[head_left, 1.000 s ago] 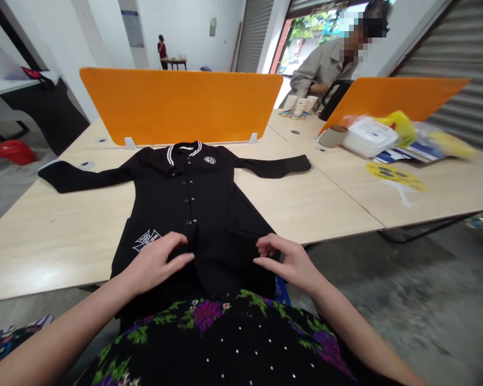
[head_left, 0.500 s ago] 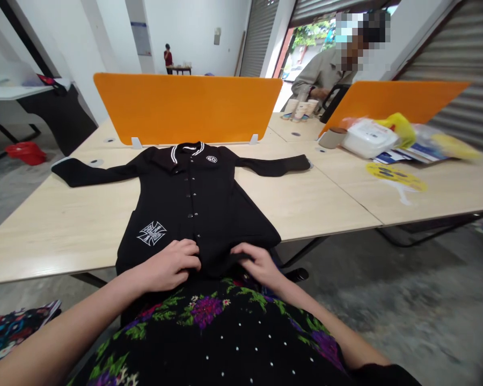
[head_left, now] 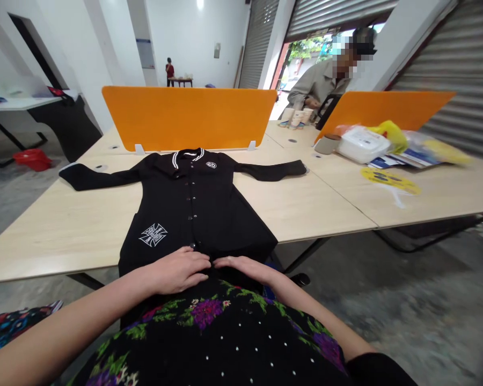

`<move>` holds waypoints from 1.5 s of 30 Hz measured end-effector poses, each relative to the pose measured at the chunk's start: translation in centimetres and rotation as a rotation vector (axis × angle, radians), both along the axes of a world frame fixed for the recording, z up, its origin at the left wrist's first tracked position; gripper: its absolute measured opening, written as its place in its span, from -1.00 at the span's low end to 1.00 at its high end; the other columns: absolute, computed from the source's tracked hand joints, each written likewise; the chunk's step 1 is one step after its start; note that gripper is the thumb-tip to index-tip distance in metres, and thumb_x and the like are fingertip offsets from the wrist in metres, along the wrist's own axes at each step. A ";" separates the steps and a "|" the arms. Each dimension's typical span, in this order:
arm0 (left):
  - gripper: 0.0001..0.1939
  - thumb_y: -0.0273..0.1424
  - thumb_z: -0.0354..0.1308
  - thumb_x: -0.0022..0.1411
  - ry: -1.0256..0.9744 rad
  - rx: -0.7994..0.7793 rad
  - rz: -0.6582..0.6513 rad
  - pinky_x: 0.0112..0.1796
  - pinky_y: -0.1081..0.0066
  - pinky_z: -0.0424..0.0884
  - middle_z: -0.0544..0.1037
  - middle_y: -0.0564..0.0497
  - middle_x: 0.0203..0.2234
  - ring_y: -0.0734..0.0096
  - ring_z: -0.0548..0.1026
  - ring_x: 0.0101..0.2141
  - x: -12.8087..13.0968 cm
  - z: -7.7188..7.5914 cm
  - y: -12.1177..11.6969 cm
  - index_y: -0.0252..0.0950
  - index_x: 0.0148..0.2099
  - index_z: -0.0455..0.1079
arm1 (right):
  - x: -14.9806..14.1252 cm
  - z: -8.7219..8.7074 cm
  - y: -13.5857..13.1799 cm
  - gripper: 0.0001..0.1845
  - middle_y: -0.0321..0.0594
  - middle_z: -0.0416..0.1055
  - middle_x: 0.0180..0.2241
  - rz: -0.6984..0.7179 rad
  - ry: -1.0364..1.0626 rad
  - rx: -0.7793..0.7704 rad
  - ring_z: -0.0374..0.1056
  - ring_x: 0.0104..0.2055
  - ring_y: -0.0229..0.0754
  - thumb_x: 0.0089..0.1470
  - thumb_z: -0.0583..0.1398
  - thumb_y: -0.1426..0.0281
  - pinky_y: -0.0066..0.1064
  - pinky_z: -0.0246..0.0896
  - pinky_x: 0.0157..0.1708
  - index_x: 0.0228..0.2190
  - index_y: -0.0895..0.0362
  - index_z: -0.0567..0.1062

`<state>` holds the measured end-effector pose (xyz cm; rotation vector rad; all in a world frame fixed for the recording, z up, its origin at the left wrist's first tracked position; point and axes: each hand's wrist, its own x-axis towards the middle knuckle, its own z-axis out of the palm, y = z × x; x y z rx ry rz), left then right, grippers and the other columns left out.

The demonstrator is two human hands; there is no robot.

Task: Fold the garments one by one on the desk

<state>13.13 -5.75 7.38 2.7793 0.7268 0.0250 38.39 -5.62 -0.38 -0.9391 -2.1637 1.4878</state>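
A black snap-button jacket (head_left: pixel 173 201) lies face up across the table, collar away from me and sleeves spread to both sides. White stripes edge its collar, and a white cross-shaped print marks the lower left front. Its bottom hem hangs over the table edge toward my lap. My left hand (head_left: pixel 180 269) is closed on the hem beside the front opening, thumb below the fingers. Close to it, my right hand (head_left: pixel 247 267) pinches the other front edge, its fingertips nearly meeting the left ones; its thumb is hidden.
An orange divider (head_left: pixel 189 118) stands behind the jacket, another orange divider (head_left: pixel 390 110) to the right. Near that lie a white package (head_left: pixel 364 143) and a yellow fan (head_left: pixel 390 180). Across the table a person (head_left: pixel 322 80) stands by paper cups (head_left: pixel 300 117). A red bin (head_left: pixel 33 160) sits left.
My right hand has moved left along the hem, close to my left hand. My left hand has shifted slightly right. The view has tilted up a little.
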 end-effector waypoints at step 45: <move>-0.74 -0.20 -0.09 0.29 -0.363 0.340 0.845 -0.25 0.35 0.39 0.44 -0.01 -0.37 0.34 0.45 -0.33 -8.8 -1.9 23.7 -0.22 -0.27 0.33 | -10.0 7.9 17.7 -0.68 -0.07 0.48 -0.11 0.095 -0.425 0.833 0.38 -0.04 -0.08 0.22 0.12 0.24 -0.26 0.26 -0.06 -0.09 0.16 0.48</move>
